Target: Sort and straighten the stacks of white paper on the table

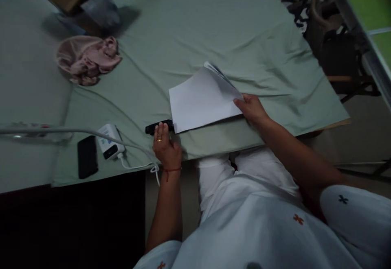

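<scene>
My right hand (252, 108) pinches the near right corner of the paper stack (203, 100), thumb on top, fingers under, so the sheets stay squared while the far corner curls up loose; my left hand (165, 145) lies half open, fingertips touching the black stapler (159, 127) just beside the stack's left corner, not closed round it; both sit close to the near edge of the table (214, 25), over the green cloth, within easy reach of me; further left near the same edge a white charger (108, 141) with its cable (134, 149), and a dark phone (87, 157) beside it; towards the far left corner a crumpled pink cloth (87, 59); beyond it a blurred box, cannot tell what.
</scene>
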Available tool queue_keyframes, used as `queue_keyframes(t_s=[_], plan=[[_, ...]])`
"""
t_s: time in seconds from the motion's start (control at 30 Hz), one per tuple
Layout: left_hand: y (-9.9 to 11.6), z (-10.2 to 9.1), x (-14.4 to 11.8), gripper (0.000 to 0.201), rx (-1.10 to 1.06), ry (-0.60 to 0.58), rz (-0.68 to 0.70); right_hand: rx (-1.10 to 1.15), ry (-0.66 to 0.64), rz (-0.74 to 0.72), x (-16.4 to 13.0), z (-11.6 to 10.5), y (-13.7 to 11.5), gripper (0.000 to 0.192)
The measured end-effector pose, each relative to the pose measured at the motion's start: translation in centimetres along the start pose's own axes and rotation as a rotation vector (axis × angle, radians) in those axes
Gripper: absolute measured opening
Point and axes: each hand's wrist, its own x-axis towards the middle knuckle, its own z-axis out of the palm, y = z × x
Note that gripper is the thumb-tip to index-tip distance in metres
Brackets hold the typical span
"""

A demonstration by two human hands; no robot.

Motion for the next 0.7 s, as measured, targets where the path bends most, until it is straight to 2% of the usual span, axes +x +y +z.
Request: queue_keyframes(t_s=[0.07,0.17,0.2,0.27,0.3,0.33,0.37,0.4,0.47,0.53,0.63,0.7], plan=[[0.9,-0.1,-0.4,0.071,-0.013,0.044,-0.003,0.071,0.051,-0.015,-0.5,-1.2,-0.1,0.015],[3.5,-0.1,-1.3,0.051,-0.101,0.168,-0.069,0.198,0.079,-0.014,-2.0,-3.8,-0.2,0.016],[4.5,0.1,-1.4,0.043,-0.188,0.193,-0.112,0.238,0.087,-0.006,-2.6,-4.7,-0.2,0.018],[6.3,0.4,-1.0,0.037,-0.495,0.205,-0.279,0.269,0.136,0.031,-4.0,-6.6,-0.2,0.021],[7.1,0.6,-0.5,0.039,-0.675,0.172,-0.39,0.265,0.153,0.052,-4.7,-7.5,-0.2,0.023],[7.8,0.8,0.2,0.043,-0.862,0.089,-0.507,0.258,0.162,0.068,-5.4,-8.3,-0.2,0.023],[8.4,1.0,1.0,0.051,-1.035,-0.039,-0.631,0.25,0.171,0.088,-6.1,-9.0,-0.3,0.024],[8.8,1.2,1.7,0.06,-1.166,-0.213,-0.716,0.245,0.172,0.101,-6.6,-9.5,-0.3,0.023],[9.5,1.8,2.9,0.06,-1.273,-0.424,-0.761,0.227,0.186,0.119,-7.5,-10.3,-0.2,0.023],[9.8,2.8,3.3,0.049,-1.221,-0.483,-0.729,0.199,0.198,0.122,-8.0,-10.5,0.1,0.023],[9.7,4.2,2.4,0.038,-1.018,-0.477,-0.649,0.139,0.216,0.084,-8.1,-10.2,1.0,0.024],[9.1,4.7,1.5,0.039,-0.889,-0.454,-0.56,0.043,0.265,0.028,-8.0,-9.8,1.8,0.025]])
